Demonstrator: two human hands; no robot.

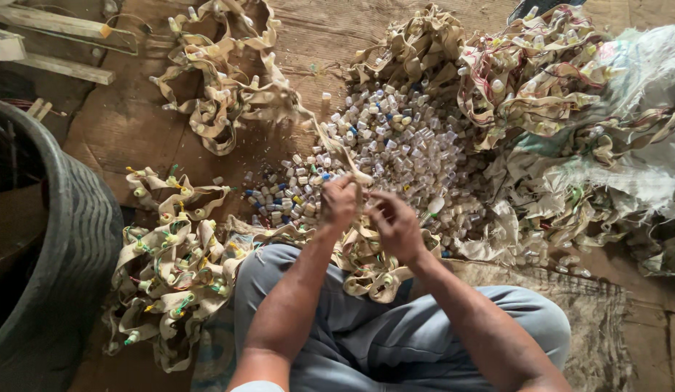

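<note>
I sit on a wooden floor with grey trousers, both hands raised over my lap. My left hand (340,202) is closed around a beige rubber tubing strand (337,149) that trails up and left toward a tangle. My right hand (397,225) pinches the same strand close beside the left, fingers curled. Just beyond both hands lies a large pile of small plastic caps (395,145), mostly white and clear, some blue and yellow. More tubing lies under my wrists on my lap (370,272).
Tangles of beige tubing with fittings lie at the left (174,268), far centre (225,80) and far right (540,65). A woven white sack (642,80) sits at the right. A big dark tyre-like tub (69,239) stands left. Wooden slats (54,43) lie top left.
</note>
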